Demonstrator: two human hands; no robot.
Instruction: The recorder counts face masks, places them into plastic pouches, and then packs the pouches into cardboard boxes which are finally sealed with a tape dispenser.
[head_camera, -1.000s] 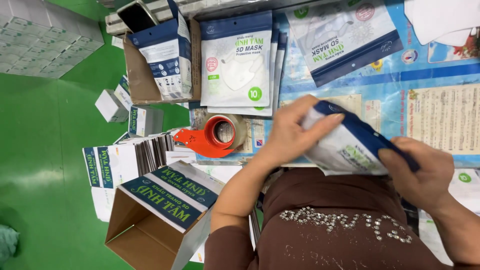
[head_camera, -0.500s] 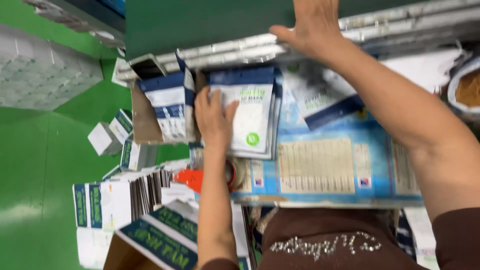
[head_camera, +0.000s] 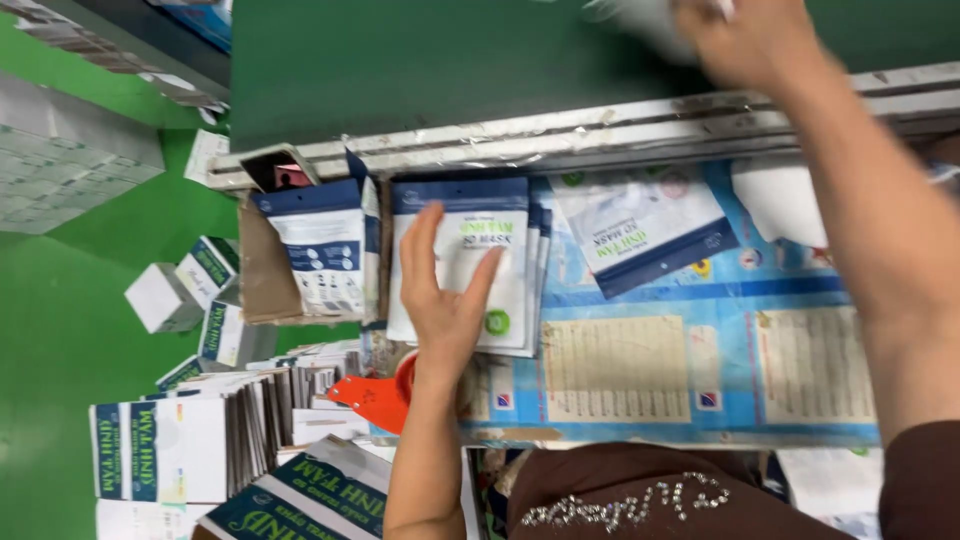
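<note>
Nearest, flattened cartons (head_camera: 190, 450) wait unfolded beside an orange tape dispenser (head_camera: 375, 400). The left hand (head_camera: 445, 290) lies spread flat on the stack of mask pouches (head_camera: 470, 260), still a full pile by the look of it. Farther off, the right hand (head_camera: 750, 40) reaches over the green belt (head_camera: 450, 70), blurred and cut off; its grip cannot be made out.

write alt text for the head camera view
A person's left hand rests flat on a stack of white and blue pouches on a cluttered table, while the right hand reaches over a green conveyor belt.
</note>
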